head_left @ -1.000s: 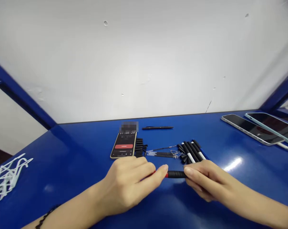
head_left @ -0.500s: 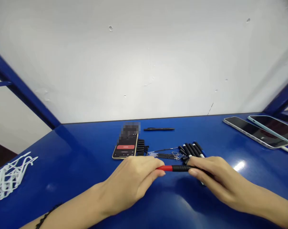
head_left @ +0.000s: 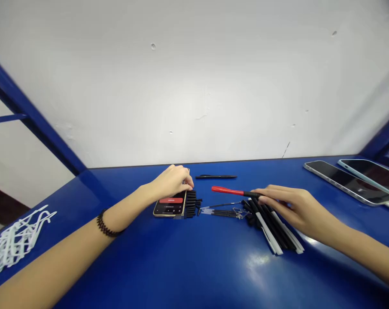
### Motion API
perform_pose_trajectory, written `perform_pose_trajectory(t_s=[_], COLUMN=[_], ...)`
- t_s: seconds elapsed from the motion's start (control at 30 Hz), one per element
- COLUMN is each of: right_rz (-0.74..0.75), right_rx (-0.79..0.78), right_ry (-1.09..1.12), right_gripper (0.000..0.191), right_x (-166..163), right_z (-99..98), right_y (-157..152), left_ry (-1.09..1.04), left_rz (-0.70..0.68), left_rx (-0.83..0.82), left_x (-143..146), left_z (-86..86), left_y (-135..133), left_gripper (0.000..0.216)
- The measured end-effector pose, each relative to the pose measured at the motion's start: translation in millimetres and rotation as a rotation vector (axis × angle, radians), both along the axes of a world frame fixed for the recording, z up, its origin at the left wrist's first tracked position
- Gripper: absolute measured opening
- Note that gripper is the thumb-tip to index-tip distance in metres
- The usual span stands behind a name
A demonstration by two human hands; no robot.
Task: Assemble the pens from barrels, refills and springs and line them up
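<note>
While the right hand (head_left: 289, 206) pinched the black rubber end of a red-and-black pen (head_left: 235, 191) between thumb and fingertips, its grip was narrow and closed on that sleeve, with the red barrel pointing out toward nine o'clock just above the counter (head_left: 194, 266). The pen looked light and stiff, its plastic barrel probably slick, so the ribbed black section seemed the surest place to hold it. Directly under that hand lay a bundle of black and white pen barrels (head_left: 273, 227), and at its nine o'clock a loose cluster of thin refills and springs (head_left: 222, 210), small parts likely to roll or scatter if nudged. The left hand (head_left: 173, 182) rested curled over the top of a phone (head_left: 170, 204); whether it grasped anything I could not tell. A row of short black caps (head_left: 190, 204) sat just beside the phone, and a finished black pen (head_left: 216, 176) lay at twelve o'clock near the wall. Open counter stretched toward six o'clock; two tablets (head_left: 352, 182) occupied two o'clock, white hangers (head_left: 10, 240) the eight o'clock edge.
</note>
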State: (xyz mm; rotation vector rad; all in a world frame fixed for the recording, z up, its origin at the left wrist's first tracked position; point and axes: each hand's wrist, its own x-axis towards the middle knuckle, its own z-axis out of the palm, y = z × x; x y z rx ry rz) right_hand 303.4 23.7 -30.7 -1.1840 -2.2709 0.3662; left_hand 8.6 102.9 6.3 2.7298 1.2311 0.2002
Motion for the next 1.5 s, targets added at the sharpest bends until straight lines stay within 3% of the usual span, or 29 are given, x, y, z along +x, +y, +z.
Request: perform_pose_trajectory(t_s=[0.13,0.27,0.43,0.6,0.83,0.97,1.23,1.5], right_rz=[0.020,0.018,0.042,0.071,0.071,0.097,0.049,0.051], right_rx=[-0.006,-0.002,0.012,0.044,0.074,0.059,-0.068,-0.091], right_ry=[0.012,0.018,0.033,0.031,0.023,0.026,0.180,0.281], right_gripper=[0.031,0.030,0.028,0.028,0.027,0.026,0.021,0.020], right_x=[-2.6,-1.1,-0.9,-5.7,-6.0,-6.5,-15.8,-19.9], right_z=[1.8,1.4,-1.9,-4.6,-4.7,-4.7,2.6,-0.3], right_y=[-2.6,-2.6,-3.5,-7.1,-8.4,-9.4,-18.3,-23.8], left_ry=[0.012,-0.029,-0.166,-0.356,-0.483,-0.589,-0.974,-1.201], left_rz=[-0.013,-0.002,0.045,0.145,0.157,0.173,0.385,0.575], left_rx=[-0.032,-0.026,-0.024,-0.203,-0.177,-0.253,-0.488,-0.667], left_x=[4.9,5.1,5.7,10.5,10.7,12.2,21.3,31.9], left_z=[-5.8,1.0,11.6,5.5,0.8,-2.6,-19.0,-14.4], left_y=[5.0,0.4,-37.0,-71.2,-72.6,-75.2,-79.8,-85.3], left_gripper=[0.012,0.012,0.018,0.018,0.018,0.014,0.015,0.016])
